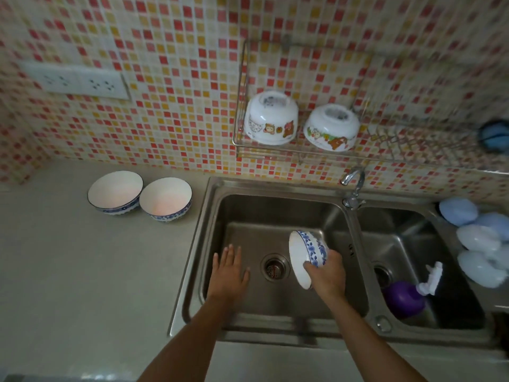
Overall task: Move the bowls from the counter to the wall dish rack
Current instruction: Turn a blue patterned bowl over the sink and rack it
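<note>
My right hand (pixel 327 274) grips a blue-patterned white bowl (pixel 304 253), tilted on its side over the left sink basin. Over the same basin my left hand (pixel 230 271) is flat and open, holding nothing. Two more blue-rimmed bowls stand upright on the counter to the left of the sink, one (pixel 115 192) touching the other (pixel 165 198). The wire wall dish rack (pixel 239 111) hangs above the sink. In it sit two upside-down white bowls with cartoon pictures, one on the left (pixel 271 118) and one on the right (pixel 332 127).
A tap (pixel 354 186) rises between the two steel basins. The right basin holds a purple spray bottle (pixel 405 297). Pale blue sponges (pixel 479 238) lie at the sink's right edge. A double wall socket (pixel 75 81) sits on the tiled wall at the left. The beige counter (pixel 68 271) stretches left of the sink.
</note>
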### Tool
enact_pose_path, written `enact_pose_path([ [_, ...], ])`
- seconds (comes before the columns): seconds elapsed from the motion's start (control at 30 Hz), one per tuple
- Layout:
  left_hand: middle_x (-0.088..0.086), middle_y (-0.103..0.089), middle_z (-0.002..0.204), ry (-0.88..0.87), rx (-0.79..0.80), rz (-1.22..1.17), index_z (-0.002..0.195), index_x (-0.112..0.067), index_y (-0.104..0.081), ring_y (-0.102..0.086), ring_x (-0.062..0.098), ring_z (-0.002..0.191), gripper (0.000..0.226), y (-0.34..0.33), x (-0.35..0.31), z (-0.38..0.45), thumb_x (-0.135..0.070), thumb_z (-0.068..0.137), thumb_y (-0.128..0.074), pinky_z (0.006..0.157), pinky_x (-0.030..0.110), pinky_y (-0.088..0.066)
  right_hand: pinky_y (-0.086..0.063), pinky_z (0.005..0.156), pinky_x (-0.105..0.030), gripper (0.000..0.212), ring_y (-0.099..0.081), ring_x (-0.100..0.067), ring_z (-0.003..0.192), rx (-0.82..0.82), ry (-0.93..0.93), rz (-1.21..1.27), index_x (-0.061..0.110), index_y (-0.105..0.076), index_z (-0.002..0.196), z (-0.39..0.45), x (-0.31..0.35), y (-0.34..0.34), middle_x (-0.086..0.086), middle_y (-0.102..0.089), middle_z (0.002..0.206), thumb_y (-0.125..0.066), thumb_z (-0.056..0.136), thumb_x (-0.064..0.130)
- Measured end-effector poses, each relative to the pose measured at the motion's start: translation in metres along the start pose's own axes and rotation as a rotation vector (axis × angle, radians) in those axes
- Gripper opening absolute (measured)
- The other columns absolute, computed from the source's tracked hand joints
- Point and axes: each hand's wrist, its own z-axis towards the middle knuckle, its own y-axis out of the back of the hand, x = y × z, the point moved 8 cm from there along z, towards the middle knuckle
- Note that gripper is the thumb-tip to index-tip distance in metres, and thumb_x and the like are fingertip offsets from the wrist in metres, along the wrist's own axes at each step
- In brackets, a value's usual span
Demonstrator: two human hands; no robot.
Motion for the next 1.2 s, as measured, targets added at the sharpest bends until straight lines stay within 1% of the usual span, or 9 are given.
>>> enact_pose_path([
  [0.1,0.010,0.002,0.159,-0.059,-0.155,-0.028,0.151,-0.012,-0.002,0.004,0.024,0.148,0.091,0.045,-0.004,0.021,-0.065,0.079,0.013,0.114,0.037,0.014,-0.058,0.066,-0.041,0.053,-0.059,-0.033,0.098,0.134,-0.282,0.417,0.007,-0.051,0.131,-0.002,0.005,0.002,-0.015,-0.056,0.120,-0.071,0.083,0.019],
  [0.2,0.006,0.002,0.156,-0.167,-0.328,-0.056,0.150,-0.011,-0.011,0.002,0.025,0.147,0.078,0.096,-0.019,0.034,-0.053,0.085,-0.005,0.113,0.038,0.013,-0.058,0.062,-0.044,0.041,-0.056,-0.029,0.092,0.338,-0.353,0.634,0.014,-0.050,0.125,-0.010,0.027,0.005,-0.014,-0.049,0.122,-0.065,0.087,0.020],
  [0.3,0.004,0.000,0.158,-0.223,-0.492,-0.094,0.151,-0.014,-0.009,0.011,0.016,0.143,0.064,0.153,-0.039,0.040,-0.043,0.095,-0.019,0.116,0.033,0.010,-0.059,0.070,-0.052,0.043,-0.055,-0.037,0.105,0.433,-0.336,0.720,0.016,-0.050,0.124,-0.014,0.052,0.014,-0.015,-0.049,0.124,-0.066,0.084,0.022],
  [0.47,0.000,-0.004,0.158,-0.362,-0.710,-0.158,0.151,-0.013,-0.014,0.002,0.015,0.148,0.060,0.230,-0.069,0.042,-0.035,0.096,-0.022,0.120,0.036,-0.003,-0.057,0.074,-0.055,0.029,-0.055,-0.040,0.108,0.546,-0.319,0.839,0.019,-0.052,0.112,-0.025,0.092,0.029,-0.016,-0.052,0.121,-0.062,0.085,0.022],
  [0.57,-0.002,0.001,0.160,-0.357,-0.707,-0.111,0.152,-0.018,-0.006,0.008,0.013,0.147,0.062,0.251,-0.076,0.055,-0.041,0.095,-0.017,0.119,0.035,0.002,-0.053,0.083,-0.061,0.023,-0.054,-0.043,0.109,0.564,-0.302,0.894,0.019,-0.054,0.108,-0.028,0.111,0.037,-0.018,-0.053,0.121,-0.059,0.086,0.022],
  [0.7,0.000,0.013,0.159,-0.335,-0.652,0.023,0.151,-0.020,0.007,0.018,0.016,0.145,0.066,0.255,-0.076,0.075,-0.048,0.093,-0.006,0.115,0.033,0.013,-0.057,0.075,-0.057,0.034,-0.058,-0.044,0.105,0.570,-0.294,0.982,0.016,-0.056,0.111,-0.032,0.128,0.045,-0.020,-0.055,0.120,-0.061,0.078,0.023],
  [0.87,-0.002,0.023,0.155,-0.329,-0.579,0.092,0.150,-0.020,0.014,0.025,0.015,0.141,0.069,0.247,-0.076,0.086,-0.052,0.089,0.004,0.116,0.034,0.012,-0.059,0.059,-0.048,0.044,-0.058,-0.046,0.111,0.576,-0.265,1.115,0.014,-0.055,0.122,-0.031,0.141,0.054,-0.023,-0.055,0.126,-0.061,0.080,0.023],
  [1.03,-0.001,0.026,0.154,-0.321,-0.539,0.240,0.149,-0.018,0.017,0.029,0.019,0.139,0.072,0.240,-0.077,0.092,-0.055,0.087,0.013,0.112,0.035,0.020,-0.058,0.066,-0.053,0.040,-0.058,-0.047,0.110,0.583,-0.197,1.218,0.015,-0.053,0.125,-0.025,0.157,0.068,-0.023,-0.055,0.126,-0.053,0.085,0.017],
  [1.2,0.002,0.014,0.157,-0.348,-0.560,0.287,0.151,-0.015,0.004,0.015,0.025,0.144,0.066,0.237,-0.080,0.091,-0.052,0.097,-0.007,0.118,0.042,0.010,-0.054,0.079,-0.063,0.040,-0.057,-0.050,0.113,0.627,-0.123,1.316,0.014,-0.054,0.124,-0.018,0.174,0.079,-0.024,-0.055,0.129,-0.054,0.084,0.015],
])
